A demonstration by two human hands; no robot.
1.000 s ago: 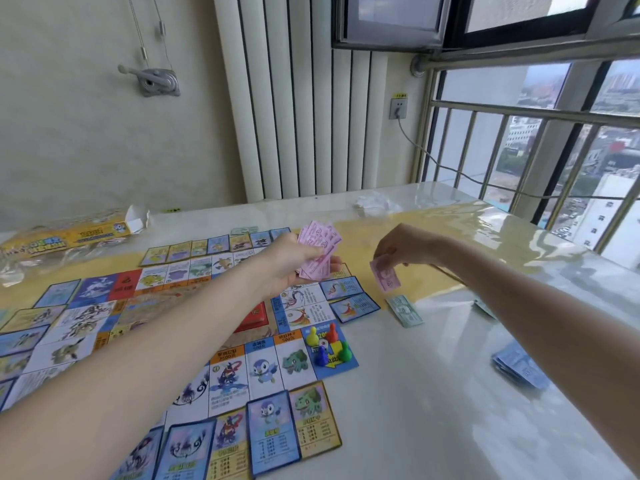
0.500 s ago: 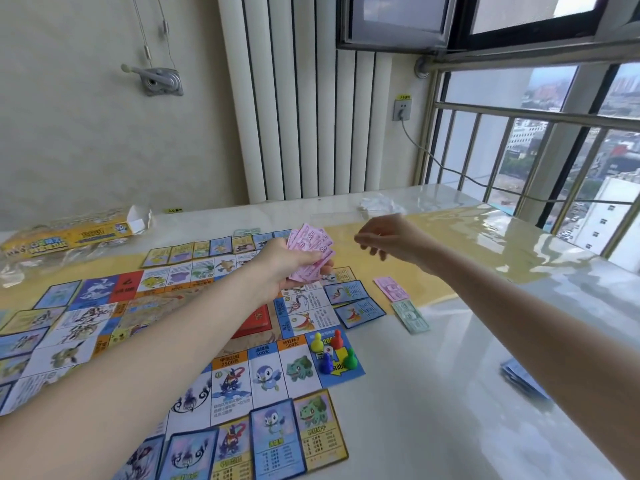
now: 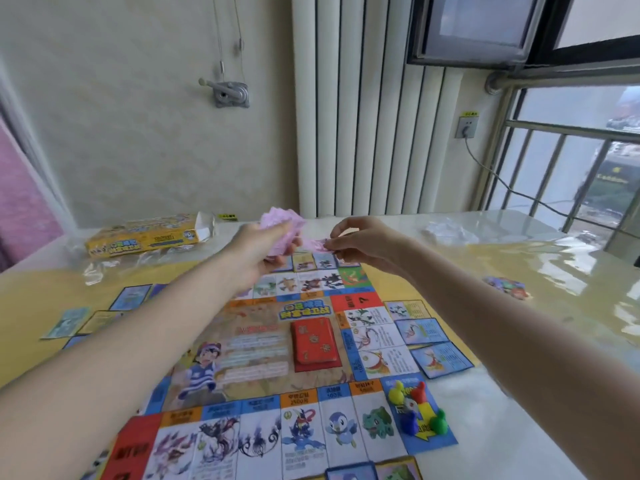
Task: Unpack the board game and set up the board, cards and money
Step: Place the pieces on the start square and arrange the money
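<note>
The game box [image 3: 145, 237] lies emptied at the far left. My left hand [image 3: 256, 251] grips the wad of pink money [image 3: 280, 223]; my right hand [image 3: 360, 240] pinches one pink note [image 3: 317, 244] off it. The board [image 3: 256, 358] is unfolded, red cards [image 3: 313, 339] stacked, pawns [image 3: 415, 407] placed. I judge only dealing the money remains.

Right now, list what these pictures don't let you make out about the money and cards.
- Pink notes, head view: motion blur hides their value and count; the left hand covers the lower part.
- Single pink note pinched by the right hand: blurred, print unreadable.
- Red card deck: only the top card shows, count unknown.
- Cards at the bottom edge: cut off by the frame.
- Small pile far right: too blurred to identify.
</note>
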